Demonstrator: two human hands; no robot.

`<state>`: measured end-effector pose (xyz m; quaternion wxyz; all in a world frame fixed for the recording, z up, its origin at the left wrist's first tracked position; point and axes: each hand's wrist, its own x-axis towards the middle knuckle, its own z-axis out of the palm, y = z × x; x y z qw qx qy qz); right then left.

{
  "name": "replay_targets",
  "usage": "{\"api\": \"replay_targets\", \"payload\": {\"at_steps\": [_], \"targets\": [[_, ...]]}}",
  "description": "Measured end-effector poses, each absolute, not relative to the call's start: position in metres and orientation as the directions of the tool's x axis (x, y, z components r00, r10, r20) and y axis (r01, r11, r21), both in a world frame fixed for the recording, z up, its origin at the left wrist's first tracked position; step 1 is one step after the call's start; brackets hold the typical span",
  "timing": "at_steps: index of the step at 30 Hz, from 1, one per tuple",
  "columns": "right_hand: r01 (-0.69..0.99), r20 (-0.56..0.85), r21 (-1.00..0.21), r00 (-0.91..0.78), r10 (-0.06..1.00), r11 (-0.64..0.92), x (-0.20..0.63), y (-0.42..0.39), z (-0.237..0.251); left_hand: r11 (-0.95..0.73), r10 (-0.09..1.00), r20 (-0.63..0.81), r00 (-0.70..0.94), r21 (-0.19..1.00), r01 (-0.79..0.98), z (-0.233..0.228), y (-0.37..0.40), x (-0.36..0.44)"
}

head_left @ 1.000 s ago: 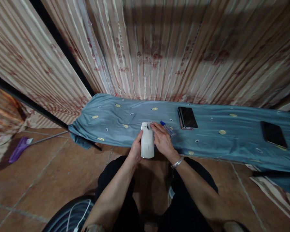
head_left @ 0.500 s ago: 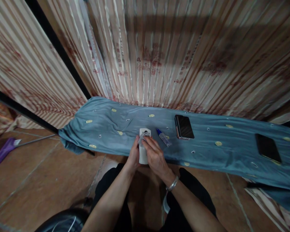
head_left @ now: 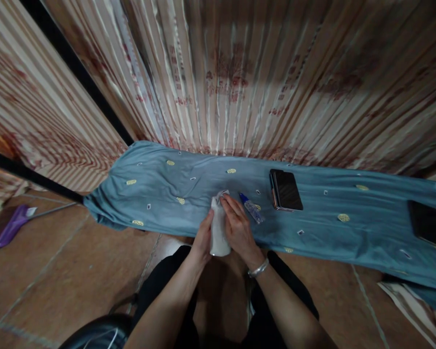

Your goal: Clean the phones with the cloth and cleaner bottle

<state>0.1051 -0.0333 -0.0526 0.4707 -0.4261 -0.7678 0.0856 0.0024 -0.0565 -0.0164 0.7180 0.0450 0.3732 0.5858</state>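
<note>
In the head view my left hand [head_left: 204, 236] grips the left side of a white oblong object [head_left: 219, 241], which has a rounded lower end. Its exact kind I cannot make out. My right hand [head_left: 237, 224] presses a small crumpled grey cloth [head_left: 222, 194] against the upper end, fingers close together. The cloth and fingers hide that end. Just right of my right hand, a clear glue-like or pen-like tube with a blue cap [head_left: 252, 208] lies on the blue patterned cloth cover [head_left: 203, 167].
A stack of dark phones [head_left: 288, 190] lies to the right on the cover, and another dark phone [head_left: 429, 223] lies farther right. Striped curtains [head_left: 225, 87] hang behind. Black poles [head_left: 80, 72] stand at the left. A purple broom [head_left: 13, 225] rests on the tiled floor.
The white object has tilted and come slightly nearer to me. The grey cloth and my right fingers have shifted to its top end, covering the dark round spot seen earlier.
</note>
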Motion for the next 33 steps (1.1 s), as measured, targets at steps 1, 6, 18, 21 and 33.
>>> {"api": "replay_targets", "payload": {"at_steps": [1,6,18,21,33], "targets": [[0.579,0.64,-0.539,-0.191,0.744,0.612,0.105,-0.032,-0.054,0.32,0.869,-0.494,0.044,0.491,-0.81,-0.016,-0.056,0.0],[0.581,0.611,-0.57,-0.174,0.772,0.581,0.103,-0.033,-0.062,0.412,0.837,-0.523,0.158,0.414,-0.811,-0.016,-0.054,-0.015],[0.463,0.655,-0.525,-0.317,0.687,0.714,0.086,-0.061,-0.056,0.341,0.823,-0.568,0.018,0.467,-0.816,-0.004,-0.061,-0.031],[0.465,0.637,-0.528,-0.337,0.693,0.711,0.081,-0.065,-0.047,0.272,0.844,-0.535,-0.038,0.488,-0.829,-0.003,-0.063,-0.025],[0.531,0.611,-0.508,-0.332,0.718,0.678,0.086,-0.061,-0.042,0.28,0.873,-0.488,-0.007,0.512,-0.812,-0.008,-0.076,-0.009]]}}
